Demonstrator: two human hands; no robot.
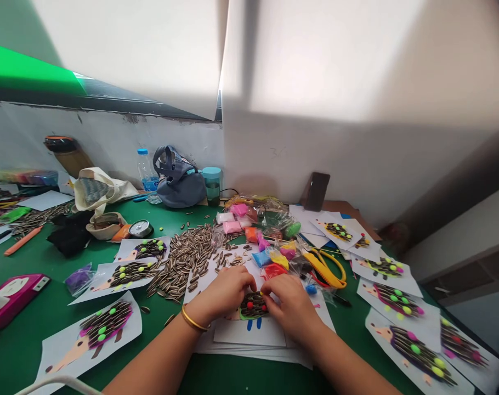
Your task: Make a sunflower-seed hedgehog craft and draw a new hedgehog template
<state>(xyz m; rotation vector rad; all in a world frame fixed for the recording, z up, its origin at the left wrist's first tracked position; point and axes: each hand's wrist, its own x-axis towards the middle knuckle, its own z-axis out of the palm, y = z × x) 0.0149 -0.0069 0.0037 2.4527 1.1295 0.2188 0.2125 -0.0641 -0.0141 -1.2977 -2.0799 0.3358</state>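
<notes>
In front of me lies a white card [233, 333] with a hedgehog picture [254, 306]: a body of sunflower seeds with red clay balls, a green edge and blue legs. My left hand [228, 292], with a gold bangle [194, 318] at the wrist, has its fingers curled together at the upper left of the hedgehog. At the body's right side my right hand [289, 304] is pinched, and a small yellow speck shows at its fingertips. What either pinch holds is too small to name. Loose sunflower seeds [181, 258] are heaped beyond my left hand.
Finished hedgehog cards [416, 345] lie at right, with others [97, 334] at left. Bagged coloured clay [261, 259] and yellow scissors [325, 267] sit beyond my hands. Behind are a phone [317, 191], a blue-lidded cup [212, 186], a grey bag [179, 184] and a water bottle [147, 175].
</notes>
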